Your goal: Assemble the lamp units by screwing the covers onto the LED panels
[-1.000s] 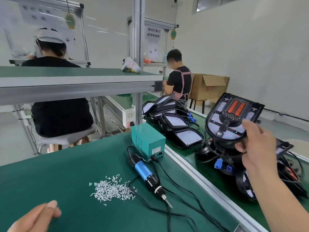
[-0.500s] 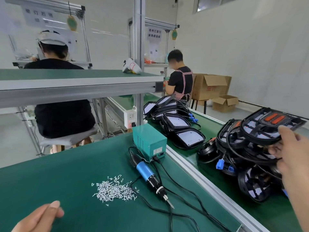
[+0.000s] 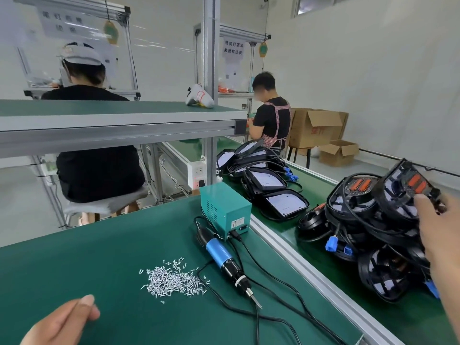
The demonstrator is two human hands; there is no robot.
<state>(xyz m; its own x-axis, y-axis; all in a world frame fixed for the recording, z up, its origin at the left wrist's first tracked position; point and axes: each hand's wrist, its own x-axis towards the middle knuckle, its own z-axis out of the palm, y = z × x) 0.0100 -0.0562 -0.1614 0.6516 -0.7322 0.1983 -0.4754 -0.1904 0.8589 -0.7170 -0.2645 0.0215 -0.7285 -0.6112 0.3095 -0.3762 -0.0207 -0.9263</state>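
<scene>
My right hand [image 3: 443, 232] grips a black lamp unit [image 3: 408, 190] with two orange strips, thumb on its edge, tilted against a pile of similar black lamp units [image 3: 353, 215] with tangled cables on the conveyor belt [image 3: 313, 180]. My left hand [image 3: 62, 322] hovers over the green bench at the bottom left, fingers curled with the thumb against them, nothing visible in it. A heap of small silver screws [image 3: 171, 282] lies on the bench. A blue electric screwdriver [image 3: 224, 262] lies beside it, its tip towards me.
A teal power box [image 3: 224, 207] stands behind the screwdriver, its cables trailing across the bench. More lamp units with white LED panels [image 3: 286, 202] lie further up the belt. A shelf [image 3: 119, 120] spans overhead. Two people sit working beyond, with cardboard boxes [image 3: 316, 128] near the wall.
My right hand has lowered the lamp unit from in front of me, down and to the right, onto the pile on the belt. My left hand has barely moved.
</scene>
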